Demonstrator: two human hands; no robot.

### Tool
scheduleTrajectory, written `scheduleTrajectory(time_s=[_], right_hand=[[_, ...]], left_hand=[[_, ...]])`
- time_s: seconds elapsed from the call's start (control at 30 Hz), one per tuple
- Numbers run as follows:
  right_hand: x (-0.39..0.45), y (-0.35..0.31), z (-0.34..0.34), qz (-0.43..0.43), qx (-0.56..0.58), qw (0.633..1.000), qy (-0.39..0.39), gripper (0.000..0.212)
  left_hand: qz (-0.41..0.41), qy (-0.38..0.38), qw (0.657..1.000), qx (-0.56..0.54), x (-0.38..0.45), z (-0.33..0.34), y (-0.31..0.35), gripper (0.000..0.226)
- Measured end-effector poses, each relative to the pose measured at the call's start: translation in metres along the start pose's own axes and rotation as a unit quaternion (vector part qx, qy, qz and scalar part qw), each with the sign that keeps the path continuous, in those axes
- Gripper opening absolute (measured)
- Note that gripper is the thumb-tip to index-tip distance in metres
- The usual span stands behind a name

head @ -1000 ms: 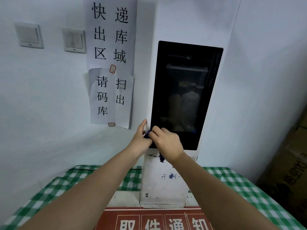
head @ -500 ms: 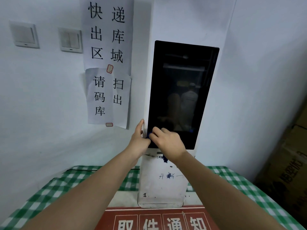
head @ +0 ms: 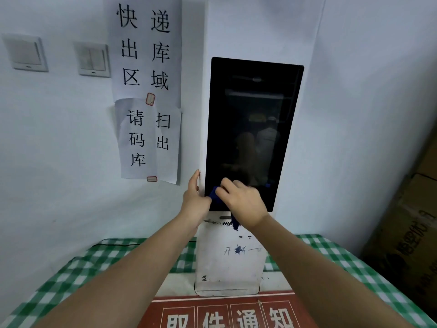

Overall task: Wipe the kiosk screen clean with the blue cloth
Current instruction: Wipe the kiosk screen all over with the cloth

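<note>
While bunched under the right hand (head: 243, 204), blue cloth (head: 214, 193) touches screen (head: 253, 129)

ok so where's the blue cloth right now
In the head view, the blue cloth is under the right hand, pressed on the kiosk screen's lower left corner, beside the left hand.

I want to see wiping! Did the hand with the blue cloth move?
Yes, a little. The right hand slid rightward with the blue cloth, away from the kiosk screen's left edge, staying near its bottom corner.
</note>
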State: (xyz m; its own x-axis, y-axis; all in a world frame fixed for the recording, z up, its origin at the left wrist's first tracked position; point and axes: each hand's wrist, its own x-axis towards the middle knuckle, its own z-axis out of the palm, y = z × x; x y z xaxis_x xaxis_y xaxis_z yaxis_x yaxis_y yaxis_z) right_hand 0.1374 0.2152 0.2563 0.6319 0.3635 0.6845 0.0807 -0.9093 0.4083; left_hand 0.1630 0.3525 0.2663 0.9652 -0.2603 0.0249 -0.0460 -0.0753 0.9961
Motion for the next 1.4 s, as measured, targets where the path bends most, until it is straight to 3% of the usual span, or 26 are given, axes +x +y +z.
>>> scheduleTrajectory(time_s=[0.13, 0.43, 0.63, 0.87, 1.1, 1.3, 1.4], right_hand=[[0.013, 0.011, -0.008, 0.067, 0.022, 0.997, 0.027, 0.03], [-0.011, 0.006, 0.002, 0.023, -0.002, 1.0, -0.015, 0.036], [-0.002, 0.022, -0.007, 0.121, 0.025, 0.992, 0.032, 0.027], [-0.026, 0.018, 0.002, 0.06, -0.003, 0.998, -0.018, 0.037], [-0.016, 0.038, -0.008, 0.112, 0.024, 0.993, 0.025, 0.03], [-0.045, 0.035, 0.007, 0.074, 0.01, 0.996, -0.043, 0.042], [-0.035, 0.046, -0.004, 0.091, 0.027, 0.995, -0.017, 0.033]], left_hand=[[0.004, 0.022, 1.0, 0.002, 0.001, 0.006, -0.002, 0.081], [-0.004, 0.046, 0.999, 0.014, 0.003, 0.013, -0.004, 0.083], [-0.002, 0.069, 0.998, 0.011, 0.002, 0.022, 0.001, 0.079], [-0.008, 0.086, 0.995, 0.04, 0.0, 0.026, -0.001, 0.082], [-0.031, 0.108, 0.991, 0.066, -0.003, 0.037, 0.001, 0.087], [-0.032, 0.116, 0.99, 0.075, 0.0, 0.04, 0.0, 0.089], [-0.031, 0.119, 0.989, 0.077, 0.0, 0.041, -0.003, 0.089]])
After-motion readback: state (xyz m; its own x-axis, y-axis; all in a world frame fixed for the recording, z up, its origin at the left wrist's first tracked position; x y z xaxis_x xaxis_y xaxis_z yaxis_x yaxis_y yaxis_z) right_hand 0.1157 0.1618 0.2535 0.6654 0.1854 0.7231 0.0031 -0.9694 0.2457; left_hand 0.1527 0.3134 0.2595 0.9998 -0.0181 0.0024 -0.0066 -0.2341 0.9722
